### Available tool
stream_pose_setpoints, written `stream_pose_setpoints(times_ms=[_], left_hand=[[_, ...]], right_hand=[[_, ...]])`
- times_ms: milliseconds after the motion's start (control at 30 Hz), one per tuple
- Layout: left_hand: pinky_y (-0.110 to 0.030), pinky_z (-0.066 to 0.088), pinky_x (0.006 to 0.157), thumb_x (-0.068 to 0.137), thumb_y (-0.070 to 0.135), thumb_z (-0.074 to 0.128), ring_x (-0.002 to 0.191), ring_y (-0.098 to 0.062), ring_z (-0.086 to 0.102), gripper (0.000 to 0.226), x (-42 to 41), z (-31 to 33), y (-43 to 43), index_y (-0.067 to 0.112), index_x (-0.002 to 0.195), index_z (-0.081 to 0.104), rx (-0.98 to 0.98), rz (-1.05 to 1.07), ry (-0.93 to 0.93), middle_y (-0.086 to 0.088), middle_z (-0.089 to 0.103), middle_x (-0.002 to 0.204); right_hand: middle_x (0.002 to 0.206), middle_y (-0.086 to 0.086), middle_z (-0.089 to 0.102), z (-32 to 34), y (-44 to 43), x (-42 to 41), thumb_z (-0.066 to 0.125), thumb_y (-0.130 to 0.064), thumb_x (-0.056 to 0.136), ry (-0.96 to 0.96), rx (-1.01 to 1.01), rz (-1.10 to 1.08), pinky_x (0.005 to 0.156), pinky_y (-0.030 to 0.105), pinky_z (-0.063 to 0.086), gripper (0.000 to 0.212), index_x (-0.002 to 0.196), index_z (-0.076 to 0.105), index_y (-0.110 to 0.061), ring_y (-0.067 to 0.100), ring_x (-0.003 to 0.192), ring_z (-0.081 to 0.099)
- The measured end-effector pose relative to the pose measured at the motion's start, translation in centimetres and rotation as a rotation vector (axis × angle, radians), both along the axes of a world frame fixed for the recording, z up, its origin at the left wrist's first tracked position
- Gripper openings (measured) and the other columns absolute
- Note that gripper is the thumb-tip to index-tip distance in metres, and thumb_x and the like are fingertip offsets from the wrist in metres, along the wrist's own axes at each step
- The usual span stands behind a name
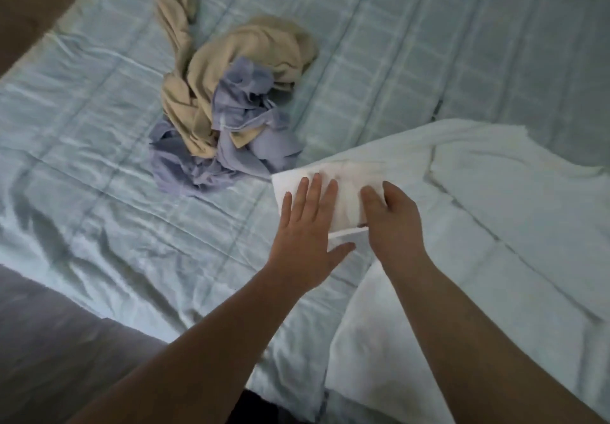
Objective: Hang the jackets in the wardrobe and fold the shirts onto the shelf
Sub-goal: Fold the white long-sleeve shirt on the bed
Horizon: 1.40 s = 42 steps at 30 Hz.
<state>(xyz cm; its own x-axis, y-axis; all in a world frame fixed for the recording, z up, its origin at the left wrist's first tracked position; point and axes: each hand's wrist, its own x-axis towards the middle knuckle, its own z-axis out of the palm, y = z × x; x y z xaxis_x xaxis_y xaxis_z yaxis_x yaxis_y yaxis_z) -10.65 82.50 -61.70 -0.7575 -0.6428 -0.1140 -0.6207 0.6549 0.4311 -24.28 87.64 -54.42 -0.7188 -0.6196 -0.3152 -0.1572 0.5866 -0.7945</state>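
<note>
Your left hand (307, 225) presses flat on the white shirt (511, 192) while your right hand (392, 222) pinches its folded sleeve; being light, limp cloth, it's best gripped at seams.

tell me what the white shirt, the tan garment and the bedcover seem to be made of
The white shirt: probably thin woven cotton, matte; it lies flat with sharp creases. The tan garment: thicker and softer, maybe knit or fleece, matte; it bunches in rounded folds. The bedcover: quilted cloth with slight sheen, perhaps satin or polyester; stitched grid, shiny wrinkles.
</note>
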Motion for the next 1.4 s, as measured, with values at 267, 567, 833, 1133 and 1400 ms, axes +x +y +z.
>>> stream_pose_setpoints(times_ms=[267, 567, 833, 1133, 1400], left_hand=[[-0.053, 0.015, 0.121, 0.077, 0.02, 0.061, 0.153, -0.029, 0.003, 0.102, -15.3, 0.6, 3.7, 0.029, 0.158, -0.001, 0.056, -0.031, 0.014, -0.008, 0.003, 0.166], [-0.052, 0.009, 0.122, 0.08, 0.027, 0.063, 0.153, -0.032, -0.002, 0.101, -31.8, -0.9, 9.8, 0.027, 0.158, -0.002, -0.102, -0.312, -0.096, -0.011, -0.004, 0.166], [-0.055, 0.0, 0.121, 0.09, 0.044, 0.057, 0.152, -0.031, -0.013, 0.094, -38.8, -2.2, 17.0, 0.031, 0.156, -0.009, -0.142, -0.488, -0.248, -0.008, -0.015, 0.165], [-0.062, 0.001, 0.118, 0.086, 0.059, 0.045, 0.153, -0.033, -0.003, 0.087, -38.6, -4.0, 20.1, 0.03, 0.158, 0.007, -0.223, -0.673, -0.25, -0.01, 0.003, 0.166], [-0.06, 0.006, 0.119, 0.098, 0.065, 0.016, 0.153, -0.031, -0.002, 0.07, -37.0, -3.1, 19.6, 0.03, 0.158, 0.014, -0.248, -0.633, -0.167, -0.008, 0.007, 0.166]], right_hand=[[0.092, 0.006, 0.072, 1.3, 8.6, -15.9, 0.054, -0.034, 0.092, -0.136, -0.151, -0.272, 0.082, 0.054, 0.058, 0.021, 0.094, 0.068, -0.017, 0.029, 0.092, 0.069], [0.11, 0.006, 0.07, -2.0, 20.2, -32.8, 0.052, -0.026, 0.101, -0.201, -0.273, -0.583, 0.08, 0.037, 0.06, 0.021, 0.11, 0.068, -0.015, 0.021, 0.103, 0.068], [0.078, 0.004, 0.066, -4.9, 30.7, -38.4, 0.053, -0.02, 0.097, -0.045, -0.011, -0.717, 0.053, 0.023, 0.054, 0.018, 0.087, 0.066, -0.012, 0.016, 0.072, 0.063], [0.092, 0.007, 0.065, -8.4, 37.4, -36.6, 0.062, -0.021, 0.092, 0.063, 0.241, -0.72, 0.074, 0.029, 0.037, 0.021, 0.11, 0.062, -0.01, 0.025, 0.087, 0.059], [0.142, 0.015, 0.048, -7.6, 35.7, -33.7, 0.053, -0.014, 0.085, 0.672, 0.196, -0.284, 0.115, 0.048, 0.032, 0.047, 0.131, 0.055, -0.007, 0.033, 0.136, 0.039]])
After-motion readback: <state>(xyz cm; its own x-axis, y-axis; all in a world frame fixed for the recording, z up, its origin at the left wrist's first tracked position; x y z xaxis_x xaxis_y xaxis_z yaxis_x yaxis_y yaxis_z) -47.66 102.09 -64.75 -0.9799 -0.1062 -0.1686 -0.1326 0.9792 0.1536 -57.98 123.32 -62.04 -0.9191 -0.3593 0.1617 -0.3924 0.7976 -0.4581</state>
